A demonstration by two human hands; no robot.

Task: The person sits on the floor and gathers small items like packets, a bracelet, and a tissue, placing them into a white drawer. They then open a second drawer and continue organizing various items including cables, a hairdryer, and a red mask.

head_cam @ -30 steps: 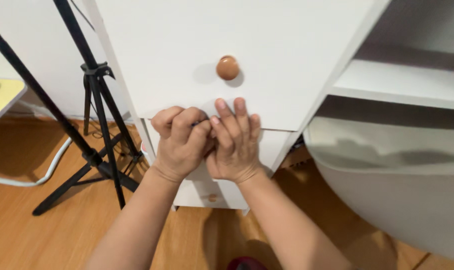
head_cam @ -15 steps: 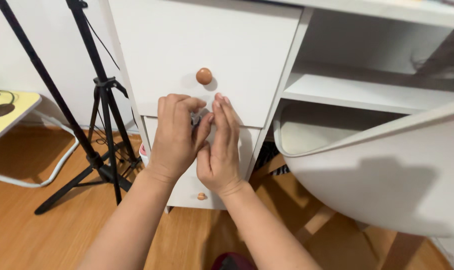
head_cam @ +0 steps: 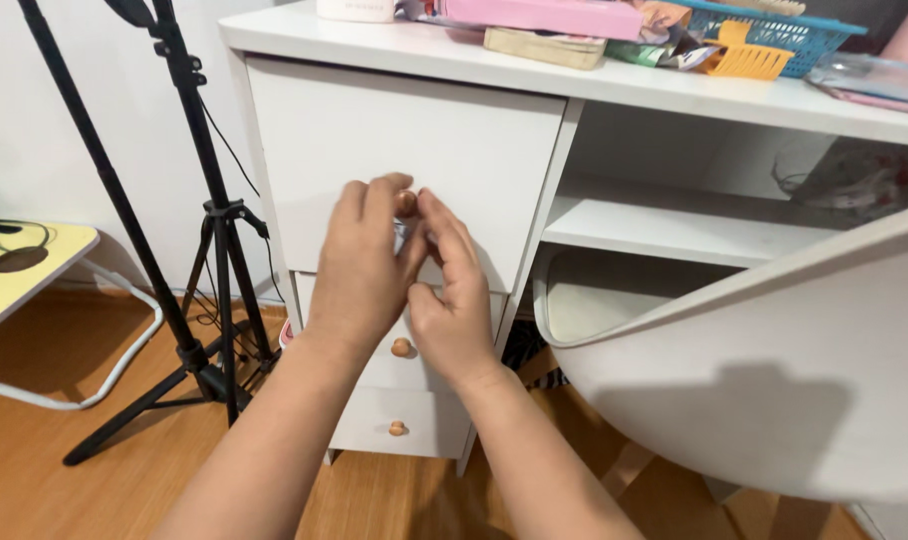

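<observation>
At frame centre, both hands meet in front of the top drawer (head_cam: 404, 150) of a white desk (head_cam: 614, 85). Left hand (head_cam: 362, 265): back toward camera, fingers curled, tips bunched near the round brown knob (head_cam: 406, 203) of that drawer. Right hand (head_cam: 452, 300): just beside the left and touching it, fingers extended upward and slightly bent, tips close to the same knob. A small greyish object (head_cam: 401, 232) shows between the two hands, pinched at the fingertips; its kind cannot be told, and which fingers actually bear on it is hidden. The knob is partly covered by the left fingertips; whether they touch it cannot be told.

Below the hands: two lower drawers, each with a small brown knob, one (head_cam: 402, 347) beside the right wrist, one (head_cam: 397, 428) further down between the forearms.

Left of frame: black tripod (head_cam: 209, 250) standing on the wooden floor (head_cam: 84, 490), close to the desk's side. Far left edge: yellow table top (head_cam: 14, 275) with a white tube frame.

Right of frame: white chair shell (head_cam: 774, 380), large and close to camera, in front of the open shelf (head_cam: 674, 225) of the desk.

Upper edge: desk top carries a pink box (head_cam: 544, 15), a blue basket (head_cam: 784, 30) and a yellow comb-like item (head_cam: 744, 55).
</observation>
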